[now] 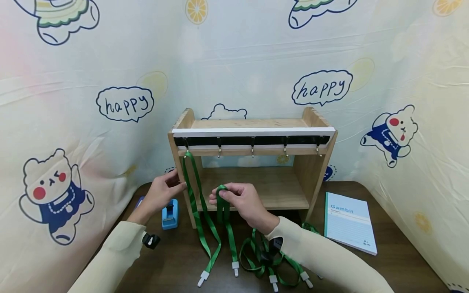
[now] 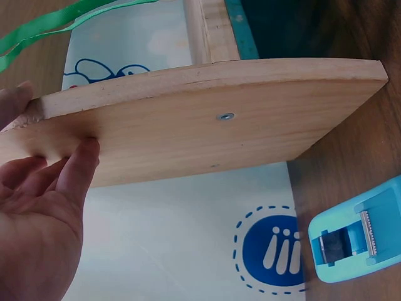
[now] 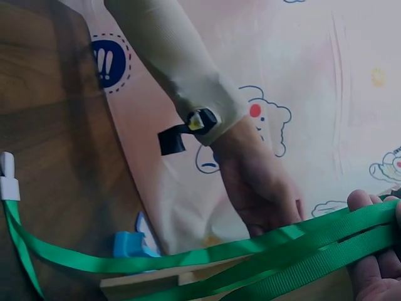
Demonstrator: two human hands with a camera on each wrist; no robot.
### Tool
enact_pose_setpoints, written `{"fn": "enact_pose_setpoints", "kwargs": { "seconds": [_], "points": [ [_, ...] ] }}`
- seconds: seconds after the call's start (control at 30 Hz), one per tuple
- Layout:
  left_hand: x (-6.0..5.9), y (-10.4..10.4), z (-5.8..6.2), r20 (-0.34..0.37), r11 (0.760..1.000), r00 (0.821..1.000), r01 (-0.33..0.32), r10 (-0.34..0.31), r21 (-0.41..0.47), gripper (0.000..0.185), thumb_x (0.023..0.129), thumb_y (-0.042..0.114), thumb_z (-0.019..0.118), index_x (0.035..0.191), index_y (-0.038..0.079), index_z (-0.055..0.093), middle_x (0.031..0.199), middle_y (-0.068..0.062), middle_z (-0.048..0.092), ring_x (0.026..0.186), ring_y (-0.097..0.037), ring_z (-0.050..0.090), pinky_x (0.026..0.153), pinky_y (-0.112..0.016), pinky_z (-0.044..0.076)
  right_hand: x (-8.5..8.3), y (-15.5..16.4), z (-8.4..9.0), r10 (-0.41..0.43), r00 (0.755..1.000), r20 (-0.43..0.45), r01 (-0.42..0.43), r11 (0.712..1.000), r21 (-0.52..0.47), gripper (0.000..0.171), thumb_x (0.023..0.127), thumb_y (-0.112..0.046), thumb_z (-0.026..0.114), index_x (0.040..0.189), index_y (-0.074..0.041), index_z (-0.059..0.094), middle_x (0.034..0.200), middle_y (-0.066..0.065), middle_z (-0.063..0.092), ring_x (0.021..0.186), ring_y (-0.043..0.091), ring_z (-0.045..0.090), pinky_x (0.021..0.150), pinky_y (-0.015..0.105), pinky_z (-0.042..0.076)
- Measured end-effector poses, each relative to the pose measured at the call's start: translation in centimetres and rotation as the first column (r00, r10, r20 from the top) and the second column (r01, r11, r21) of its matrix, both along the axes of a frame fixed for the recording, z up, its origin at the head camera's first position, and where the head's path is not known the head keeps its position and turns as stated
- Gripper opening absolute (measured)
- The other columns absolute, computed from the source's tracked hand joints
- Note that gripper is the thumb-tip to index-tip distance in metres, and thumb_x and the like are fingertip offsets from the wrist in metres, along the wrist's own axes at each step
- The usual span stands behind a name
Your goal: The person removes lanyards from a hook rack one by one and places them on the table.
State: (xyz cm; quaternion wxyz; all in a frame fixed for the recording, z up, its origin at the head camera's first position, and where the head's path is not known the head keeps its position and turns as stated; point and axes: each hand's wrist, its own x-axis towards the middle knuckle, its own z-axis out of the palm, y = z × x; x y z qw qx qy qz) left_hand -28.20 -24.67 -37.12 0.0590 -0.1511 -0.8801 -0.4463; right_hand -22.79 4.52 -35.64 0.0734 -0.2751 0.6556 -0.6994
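A small wooden shelf (image 1: 256, 183) stands on the table with a row of metal hooks (image 1: 253, 151) along its front rail. From the leftmost hook hangs a green lanyard (image 1: 197, 224), its white clip near the table. My left hand (image 1: 163, 191) holds the shelf's left side panel (image 2: 188, 119), thumb at the front edge and fingers against the outer face. In front of the shelf's opening, my right hand (image 1: 247, 201) pinches a second green lanyard (image 1: 232, 246) near its folded top; its white clip dangles below. More green lanyards (image 1: 271, 271) lie heaped under the right forearm.
A blue tape dispenser (image 1: 170, 215) sits left of the shelf, close to my left forearm. On the right lies a light blue notebook (image 1: 349, 228) labelled Gambit. A printed cloth (image 1: 234, 53) hangs behind and around the table.
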Motion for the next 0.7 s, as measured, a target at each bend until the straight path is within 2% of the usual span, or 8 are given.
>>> {"fn": "enact_pose_setpoints", "kwargs": {
  "seconds": [0.23, 0.47, 0.7],
  "points": [
    [-0.2, 0.0, 0.0, -0.020, 1.000, 1.000, 0.007, -0.007, -0.007, 0.058, 0.101, 0.033, 0.063, 0.152, 0.011, 0.047, 0.135, -0.018, 0.065, 0.119, -0.032, 0.064, 0.093, -0.039, 0.061, 0.7, 0.2, -1.5, 0.020, 0.999, 0.032, -0.021, 0.999, 0.025, 0.032, 0.102, -0.016, 0.060, 0.121, 0.009, 0.067, 0.115, 0.023, 0.074, 0.102, 0.021, 0.076, 0.098, 0.043, 0.058],
    [-0.2, 0.0, 0.2, -0.030, 1.000, 1.000, 0.004, -0.005, -0.009, 0.059, 0.101, 0.033, 0.063, 0.153, 0.012, 0.045, 0.135, -0.018, 0.065, 0.118, -0.032, 0.064, 0.092, -0.038, 0.061, 1.3, 0.3, -2.9, 0.084, 0.993, 0.080, -0.086, 0.996, 0.022, 0.036, 0.103, -0.020, 0.060, 0.124, 0.008, 0.066, 0.119, 0.026, 0.072, 0.097, 0.010, 0.076, 0.094, 0.035, 0.060],
    [-0.2, 0.0, -0.1, -0.029, 1.000, 1.000, -0.002, 0.002, -0.016, 0.058, 0.101, 0.033, 0.063, 0.151, 0.011, 0.047, 0.133, -0.019, 0.066, 0.117, -0.032, 0.065, 0.092, -0.038, 0.061, 1.7, 0.0, -5.3, 0.107, 0.983, 0.147, -0.115, 0.992, 0.051, 0.032, 0.102, -0.017, 0.060, 0.123, 0.007, 0.067, 0.119, 0.026, 0.072, 0.098, 0.015, 0.077, 0.099, 0.034, 0.058]
  ]
}}
